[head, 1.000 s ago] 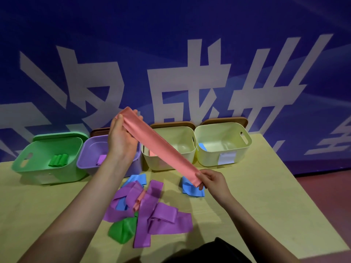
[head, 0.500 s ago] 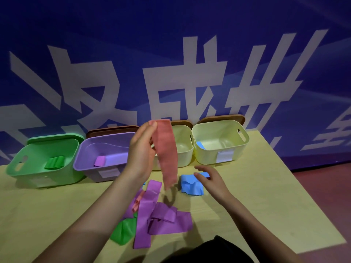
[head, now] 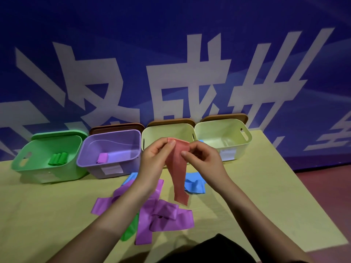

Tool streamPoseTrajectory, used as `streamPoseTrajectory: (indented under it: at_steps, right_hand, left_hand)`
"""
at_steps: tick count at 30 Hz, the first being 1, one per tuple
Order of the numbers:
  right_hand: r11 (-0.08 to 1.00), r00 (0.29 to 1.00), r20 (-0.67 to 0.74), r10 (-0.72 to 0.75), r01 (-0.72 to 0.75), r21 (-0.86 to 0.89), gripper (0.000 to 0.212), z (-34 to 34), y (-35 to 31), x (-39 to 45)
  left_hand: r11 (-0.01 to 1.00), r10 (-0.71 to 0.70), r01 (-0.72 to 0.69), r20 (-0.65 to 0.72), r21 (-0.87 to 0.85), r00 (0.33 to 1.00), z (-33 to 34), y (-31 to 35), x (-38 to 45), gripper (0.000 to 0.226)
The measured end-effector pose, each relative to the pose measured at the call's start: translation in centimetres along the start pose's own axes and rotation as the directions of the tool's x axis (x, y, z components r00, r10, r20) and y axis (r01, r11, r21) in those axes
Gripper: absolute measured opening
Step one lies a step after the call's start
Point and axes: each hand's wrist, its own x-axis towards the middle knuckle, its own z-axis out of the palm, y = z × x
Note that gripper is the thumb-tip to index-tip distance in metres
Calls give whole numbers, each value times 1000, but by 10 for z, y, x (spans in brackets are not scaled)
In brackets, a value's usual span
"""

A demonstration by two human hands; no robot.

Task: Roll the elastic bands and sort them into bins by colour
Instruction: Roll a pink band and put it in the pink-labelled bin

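Above table (head: 266, 186) | both hands pinch pink band (head: 177, 168) top edge

Your left hand (head: 155, 160) and forearm cover much of the purple bands (head: 165, 215) and all but a corner of the green band (head: 130, 232). The pink band (head: 177, 168) and your right hand (head: 203, 160) hide the middle cream bin (head: 167, 131) — its contents can't be told. The bin labels are too blurred to read, and the table (head: 266, 196) runs off the left edge.
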Motion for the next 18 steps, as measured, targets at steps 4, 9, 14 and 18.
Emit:
streamPoseTrajectory:
  at_steps: [4, 9, 14, 18]
  right_hand:
    - [999, 1000, -3, 21, -21, 28, 12, -3, -3, 0]
    - [997, 998, -41, 41, -38, 64, 15, -8, -4, 4]
    - [995, 998, -55, 3, 3, 97, 19, -10, -8, 5]
    - [996, 996, -23, -85, 86, 35, 25, -10, -13, 4]
  left_hand:
    - [999, -6, 7, 29, -33, 1000, 2, -3, -3, 15]
    - [996, -91, 92, 47, -19, 995, 5, -12, -6, 17]
    - [985, -161, 165, 69, -43, 984, 7, -16, -7, 20]
    - [960, -231, 236, 50, -152, 972, 5, -14, -4, 22]
